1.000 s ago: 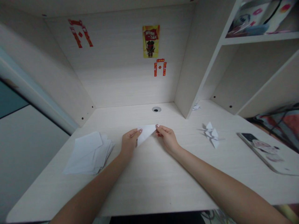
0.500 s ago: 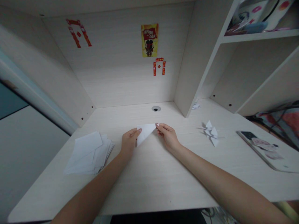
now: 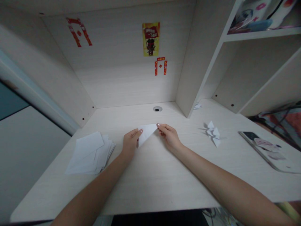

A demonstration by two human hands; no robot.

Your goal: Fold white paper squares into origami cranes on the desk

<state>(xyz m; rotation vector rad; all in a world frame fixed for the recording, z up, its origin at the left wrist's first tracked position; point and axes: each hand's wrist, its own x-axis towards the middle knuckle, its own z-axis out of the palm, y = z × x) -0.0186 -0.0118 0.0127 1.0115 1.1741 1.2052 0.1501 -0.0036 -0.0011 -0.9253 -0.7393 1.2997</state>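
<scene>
A sheet of white paper (image 3: 146, 131), folded into a triangle, is held up between both hands over the middle of the desk. My left hand (image 3: 131, 141) is closed on its left edge, thumb on the near face. At the right-hand corner, my right hand (image 3: 169, 135) pinches the tip between thumb and fingers. Left of my left hand lies a loose stack of white paper sheets (image 3: 88, 157). Several folded white paper pieces (image 3: 213, 133) sit clustered to the right of my right hand.
A phone (image 3: 270, 152) in a decorated case lies at the desk's right side. More folded white paper (image 3: 198, 106) rests by the upright divider (image 3: 199, 59). A round cable hole (image 3: 157, 109) is near the back panel, which carries red and yellow stickers (image 3: 150, 39).
Both hands keep the same grip on the folded paper, with hardly any movement. The whole view has shifted very slightly.
</scene>
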